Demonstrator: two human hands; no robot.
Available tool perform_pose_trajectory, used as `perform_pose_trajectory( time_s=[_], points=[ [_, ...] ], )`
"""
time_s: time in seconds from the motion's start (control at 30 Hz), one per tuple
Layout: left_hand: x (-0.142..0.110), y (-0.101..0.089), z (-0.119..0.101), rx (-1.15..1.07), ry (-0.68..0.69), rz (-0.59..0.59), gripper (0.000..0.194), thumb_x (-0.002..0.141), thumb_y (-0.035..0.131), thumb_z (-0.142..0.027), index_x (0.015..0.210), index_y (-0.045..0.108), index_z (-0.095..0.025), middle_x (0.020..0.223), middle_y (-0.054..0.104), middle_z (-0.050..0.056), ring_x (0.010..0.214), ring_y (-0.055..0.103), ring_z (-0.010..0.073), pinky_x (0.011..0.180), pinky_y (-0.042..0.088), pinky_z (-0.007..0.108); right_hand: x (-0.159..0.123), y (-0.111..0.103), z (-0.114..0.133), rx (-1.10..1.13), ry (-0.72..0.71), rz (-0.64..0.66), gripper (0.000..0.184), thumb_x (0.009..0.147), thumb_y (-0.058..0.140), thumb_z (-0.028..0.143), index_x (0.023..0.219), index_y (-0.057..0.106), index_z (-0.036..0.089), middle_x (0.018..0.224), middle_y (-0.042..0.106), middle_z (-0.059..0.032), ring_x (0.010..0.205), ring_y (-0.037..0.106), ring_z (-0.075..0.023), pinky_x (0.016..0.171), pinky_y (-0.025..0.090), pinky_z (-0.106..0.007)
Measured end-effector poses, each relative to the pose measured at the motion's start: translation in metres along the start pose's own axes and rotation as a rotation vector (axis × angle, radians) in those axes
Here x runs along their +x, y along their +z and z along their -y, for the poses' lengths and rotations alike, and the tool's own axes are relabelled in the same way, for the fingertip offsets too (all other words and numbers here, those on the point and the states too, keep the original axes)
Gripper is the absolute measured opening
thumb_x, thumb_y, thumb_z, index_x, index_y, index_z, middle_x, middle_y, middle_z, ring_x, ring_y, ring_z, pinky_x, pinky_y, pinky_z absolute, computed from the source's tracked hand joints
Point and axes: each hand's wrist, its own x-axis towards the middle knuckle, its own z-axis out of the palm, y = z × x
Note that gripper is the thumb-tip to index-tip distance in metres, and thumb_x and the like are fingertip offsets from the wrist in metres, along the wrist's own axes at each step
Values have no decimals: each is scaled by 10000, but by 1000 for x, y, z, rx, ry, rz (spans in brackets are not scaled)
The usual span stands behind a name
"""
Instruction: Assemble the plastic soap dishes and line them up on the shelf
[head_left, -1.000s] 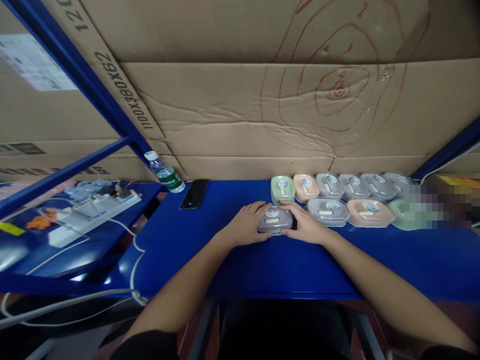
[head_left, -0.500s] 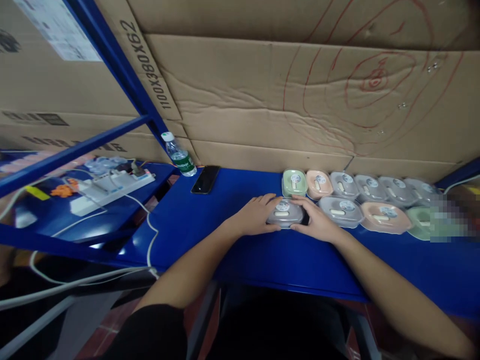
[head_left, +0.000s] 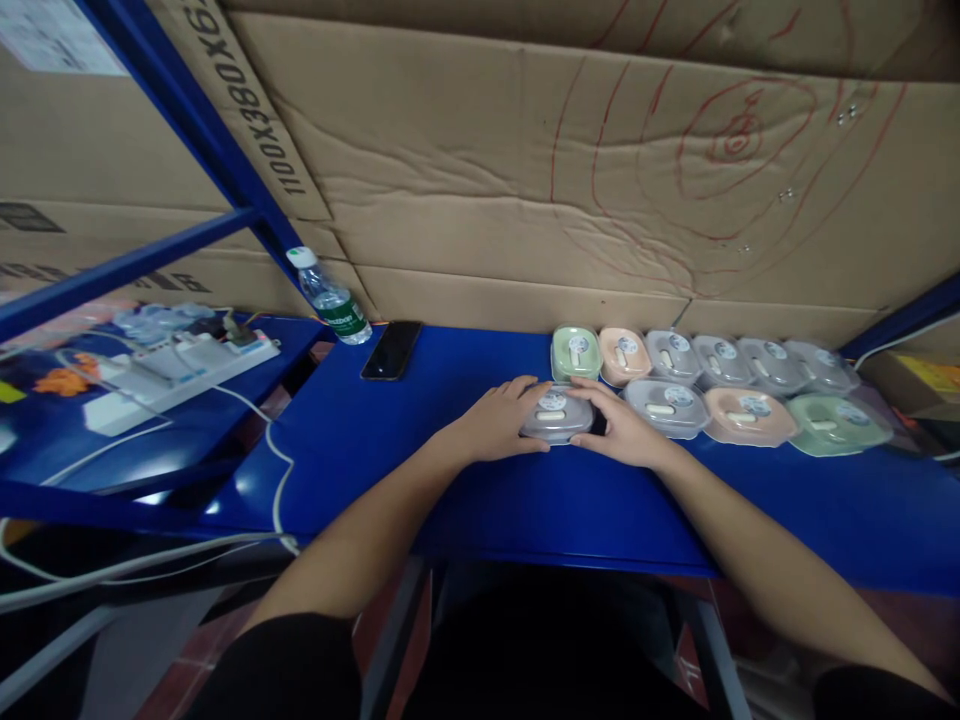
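A grey lidded food container with a round sticker and a pale tab sits on the blue table, between both my hands. My left hand grips its left side, thumb at the front and fingers over the top edge. From the right, my right hand curves round the other side, with a dark gap between palm and box. Right of that hand stand another grey container, a peach one and a green one. Behind them runs a back row starting with a green container and a peach one.
Several grey containers continue the back row along the cardboard wall. To the left are a phone, a water bottle and a white power strip with cables. A blue metal frame rises at the left.
The view has shifted slightly, so everything appears a little further left and higher. Both hands stay round the grey container. The blurred patch over the right-hand green container is gone.
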Motion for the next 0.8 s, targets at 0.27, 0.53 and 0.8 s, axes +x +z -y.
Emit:
perform_pose_trajectory(
  time_s=[0.27,0.53,0.8],
  points=[
    [1,1,1,-13,1,-28,934,836,685,-661,1592,328,-246,1596,406,190,1413,470,426,1130,414,596,1,-1,5,-2,20,-7,722,878,784,432,1530,494,327,1640,411,-106,1505,416,-357,1238,342,-602],
    [0,-2,2,-26,3,-30,967,813,723,-673,1594,321,-270,1607,400,187,1434,454,411,1147,405,572,1,3,4,-11,-23,-72,758,841,825,402,1529,511,351,1622,427,-113,1491,439,-364,1223,370,-623],
    [2,5,10,13,20,-52,946,846,673,-695,1602,324,-246,1606,415,205,1453,443,421,1155,394,583,2,3,4,-35,-45,-69,756,865,801,423,1549,487,349,1619,430,-117,1482,454,-352,1218,397,-605]
  ],
)
